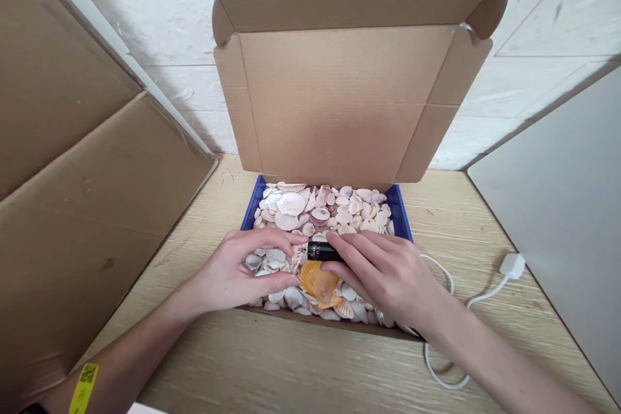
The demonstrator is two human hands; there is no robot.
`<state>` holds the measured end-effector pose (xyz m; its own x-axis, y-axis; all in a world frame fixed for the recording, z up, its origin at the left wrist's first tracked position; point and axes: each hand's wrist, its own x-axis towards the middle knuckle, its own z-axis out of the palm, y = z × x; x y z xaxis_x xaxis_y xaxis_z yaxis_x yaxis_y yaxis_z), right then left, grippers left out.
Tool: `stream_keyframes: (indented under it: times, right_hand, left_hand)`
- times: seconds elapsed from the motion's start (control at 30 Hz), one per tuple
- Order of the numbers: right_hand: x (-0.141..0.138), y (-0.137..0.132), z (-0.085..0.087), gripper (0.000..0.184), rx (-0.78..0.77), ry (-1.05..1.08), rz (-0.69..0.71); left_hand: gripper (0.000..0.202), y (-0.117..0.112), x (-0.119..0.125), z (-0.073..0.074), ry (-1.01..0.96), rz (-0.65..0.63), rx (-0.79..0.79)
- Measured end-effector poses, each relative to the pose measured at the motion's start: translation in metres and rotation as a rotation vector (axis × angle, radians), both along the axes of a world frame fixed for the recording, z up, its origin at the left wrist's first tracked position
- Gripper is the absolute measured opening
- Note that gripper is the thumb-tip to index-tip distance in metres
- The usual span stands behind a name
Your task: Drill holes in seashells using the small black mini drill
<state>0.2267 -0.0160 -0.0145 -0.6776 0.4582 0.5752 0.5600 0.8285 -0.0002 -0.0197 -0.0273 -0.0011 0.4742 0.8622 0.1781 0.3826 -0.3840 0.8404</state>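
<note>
My left hand (242, 268) curves its fingers and thumb around a small ribbed pinkish-white seashell (295, 260), holding it between the fingertips. My right hand (383, 265) grips a black cylindrical tool (317, 251) with pale lettering and a gold-coloured end pointing left, close to that shell. Exactly what kind of tool it is cannot be made out. Both hands are over a shallow blue-sided cardboard box (402, 213) filled with white and pinkish shells. A large orange scallop shell (319, 281) lies just below the tool.
The box's brown lid (334, 97) stands raised at the back, before a white brick wall (179, 19). A white cable (485, 294) with a plug-like end (512, 266) runs along the wooden table (233, 356) at right. Brown cardboard (97, 207) stands left, a grey-white panel (557, 174) right.
</note>
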Motion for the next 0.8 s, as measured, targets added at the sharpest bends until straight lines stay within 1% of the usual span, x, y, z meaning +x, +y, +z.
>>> stream_keyframes:
  times: [0.23,0.6,0.67,0.8]
  right_hand:
    - [-0.0009,0.0008,0.0007,0.026,0.005,0.000,-0.001]
    - [0.0002,0.0002,0.0006,0.026,0.014,0.006,-0.006]
    - [-0.0002,0.0008,0.0014,0.025,0.021,0.018,-0.007]
    - [0.0000,0.0019,0.0029,0.026,0.033,0.056,0.009]
  left_hand:
    - [0.018,0.0003,0.0008,0.0005,-0.001,0.013,0.001]
    - [0.026,0.0004,0.0005,-0.0019,-0.038,0.003,0.015]
    - [0.024,0.0008,0.0018,-0.0016,-0.052,0.032,0.008]
    - [0.019,0.0022,0.0042,0.0012,-0.028,0.141,-0.027]
